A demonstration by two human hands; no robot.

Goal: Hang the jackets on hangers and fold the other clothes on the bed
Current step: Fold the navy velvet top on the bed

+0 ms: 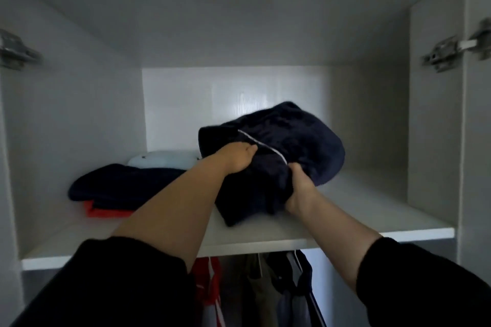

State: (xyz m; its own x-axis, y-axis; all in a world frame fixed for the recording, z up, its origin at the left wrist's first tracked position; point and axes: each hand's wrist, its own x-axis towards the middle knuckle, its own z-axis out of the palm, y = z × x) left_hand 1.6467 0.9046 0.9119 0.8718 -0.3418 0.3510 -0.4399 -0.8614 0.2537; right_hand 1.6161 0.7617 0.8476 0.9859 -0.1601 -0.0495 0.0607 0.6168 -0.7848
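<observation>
Both the left hand point(239, 158) and right hand point(299, 186) are gripping the navy garment point(292, 146), bunched at frame centre above the shelf point(372, 210), beyond the fingers.

Both forearms reach toward 12 o'clock; the left hand point(239, 158) and the right hand point(299, 190), at its 4 o'clock, grip the garment point(305, 141).

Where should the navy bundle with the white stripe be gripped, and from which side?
Likely its near edge, from the wardrobe's open front, a hand at each side, as the left hand and right hand grip the navy bundle: it is bulky and limp, and the other sides are walled in.
</observation>
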